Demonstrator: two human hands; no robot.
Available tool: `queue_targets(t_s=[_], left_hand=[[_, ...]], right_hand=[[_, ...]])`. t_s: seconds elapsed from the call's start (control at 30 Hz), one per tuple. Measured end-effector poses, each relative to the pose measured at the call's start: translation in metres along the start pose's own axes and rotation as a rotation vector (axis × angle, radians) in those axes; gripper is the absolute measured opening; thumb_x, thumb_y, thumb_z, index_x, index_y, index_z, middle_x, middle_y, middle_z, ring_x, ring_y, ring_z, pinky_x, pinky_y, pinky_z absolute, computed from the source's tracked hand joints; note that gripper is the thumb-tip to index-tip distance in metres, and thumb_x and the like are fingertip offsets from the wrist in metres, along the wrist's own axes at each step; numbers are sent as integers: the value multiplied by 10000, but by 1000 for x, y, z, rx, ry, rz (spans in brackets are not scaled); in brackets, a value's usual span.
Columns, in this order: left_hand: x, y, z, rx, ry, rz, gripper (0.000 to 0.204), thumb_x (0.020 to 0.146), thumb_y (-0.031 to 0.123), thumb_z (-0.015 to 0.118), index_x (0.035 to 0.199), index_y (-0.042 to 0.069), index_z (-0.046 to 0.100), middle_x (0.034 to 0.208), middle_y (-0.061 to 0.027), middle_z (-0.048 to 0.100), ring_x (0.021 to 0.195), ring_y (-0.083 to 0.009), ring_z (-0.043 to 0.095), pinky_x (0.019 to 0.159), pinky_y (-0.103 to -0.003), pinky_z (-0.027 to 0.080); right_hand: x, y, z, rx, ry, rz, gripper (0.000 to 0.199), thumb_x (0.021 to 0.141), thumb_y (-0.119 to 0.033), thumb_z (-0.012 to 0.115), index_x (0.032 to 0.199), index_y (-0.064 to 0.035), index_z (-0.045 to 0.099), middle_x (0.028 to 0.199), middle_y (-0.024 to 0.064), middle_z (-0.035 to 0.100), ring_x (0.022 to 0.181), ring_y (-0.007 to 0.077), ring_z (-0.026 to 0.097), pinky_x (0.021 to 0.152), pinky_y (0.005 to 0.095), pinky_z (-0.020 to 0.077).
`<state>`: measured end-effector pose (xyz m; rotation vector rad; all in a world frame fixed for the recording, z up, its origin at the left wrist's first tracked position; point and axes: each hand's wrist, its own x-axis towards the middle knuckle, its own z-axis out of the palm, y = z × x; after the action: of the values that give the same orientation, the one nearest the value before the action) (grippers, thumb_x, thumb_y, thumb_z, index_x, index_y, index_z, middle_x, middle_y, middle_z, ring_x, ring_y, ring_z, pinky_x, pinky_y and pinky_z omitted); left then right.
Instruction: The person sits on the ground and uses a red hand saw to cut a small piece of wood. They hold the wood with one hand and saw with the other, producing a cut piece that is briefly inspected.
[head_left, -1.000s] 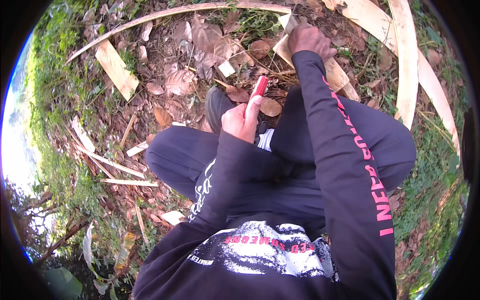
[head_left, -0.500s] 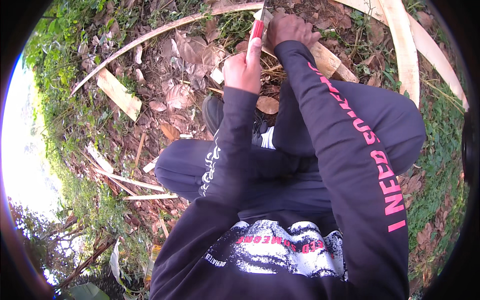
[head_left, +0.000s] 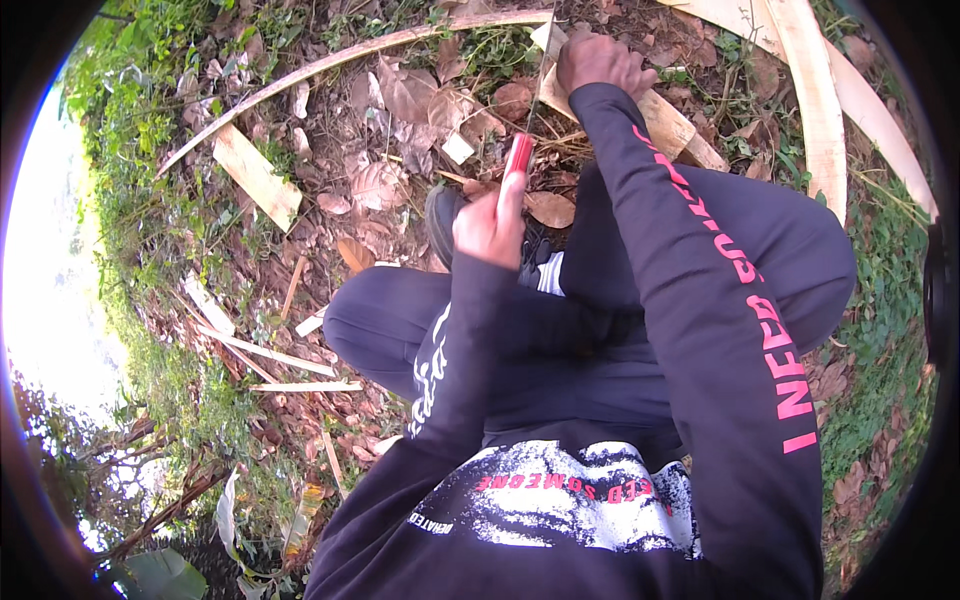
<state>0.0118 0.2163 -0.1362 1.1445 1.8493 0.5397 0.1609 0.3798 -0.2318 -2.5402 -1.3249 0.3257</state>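
Observation:
My left hand [head_left: 492, 222] is wrapped round the red handle of what looks like a saw [head_left: 519, 155]. Its long thin blade shows edge-on, running away from me to the wood beside my right hand. My right hand [head_left: 603, 66] is closed, knuckles up, over a pale wooden board [head_left: 667, 124] low on the ground; its fingertips are hidden. The board slants from under that hand toward my right knee. A small wood offcut [head_left: 458, 149] lies on the leaves left of the saw handle.
A long curved wooden strip [head_left: 350, 50] arcs across the far left. Wide pale planks [head_left: 812, 100] lie at far right. A short flat board [head_left: 257, 180] and several thin sticks [head_left: 270, 352] rest on leaf litter at left. My shoe [head_left: 441, 225] and bent legs are close by.
My left hand has drawn the saw handle back toward me, so more of the blade shows. The right hand stays on the board. The whole view has shifted slightly.

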Motion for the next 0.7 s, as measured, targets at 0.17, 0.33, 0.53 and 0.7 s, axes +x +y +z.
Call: queue_targets(t_s=[0.17, 0.33, 0.53, 0.7], left_hand=[[30, 19, -2, -10, 3, -21, 651, 980, 514, 542, 650, -37, 645, 494, -110, 550, 461, -192, 549, 506, -367, 420], [-4, 4, -11, -31, -5, -86, 667, 961, 545, 559, 639, -35, 627, 486, -73, 533, 452, -150, 515, 489, -339, 411], [11, 12, -11, 31, 36, 68, 679, 964, 533, 552, 637, -61, 593, 504, -194, 502, 455, -326, 491, 514, -421, 406], [10, 13, -9, 52, 10, 14, 677, 968, 544, 534, 639, -43, 609, 503, -172, 515, 470, -308, 520, 538, -423, 430]], right_hand=[[0, -6, -2, 12, 13, -15, 390, 888, -303, 482, 833, -47, 771, 903, 161, 731, 922, 311, 646, 917, 458, 358], [3, -4, 5, -18, 119, -7, 385, 890, -308, 488, 803, -59, 769, 892, 139, 736, 914, 302, 648, 881, 464, 372], [-12, -6, 1, -42, 83, -12, 404, 898, -329, 477, 851, -58, 773, 931, 138, 738, 925, 294, 649, 882, 459, 372], [3, -3, -3, 0, 41, 18, 423, 915, -335, 452, 855, -70, 776, 925, 131, 740, 936, 302, 650, 890, 457, 365]])
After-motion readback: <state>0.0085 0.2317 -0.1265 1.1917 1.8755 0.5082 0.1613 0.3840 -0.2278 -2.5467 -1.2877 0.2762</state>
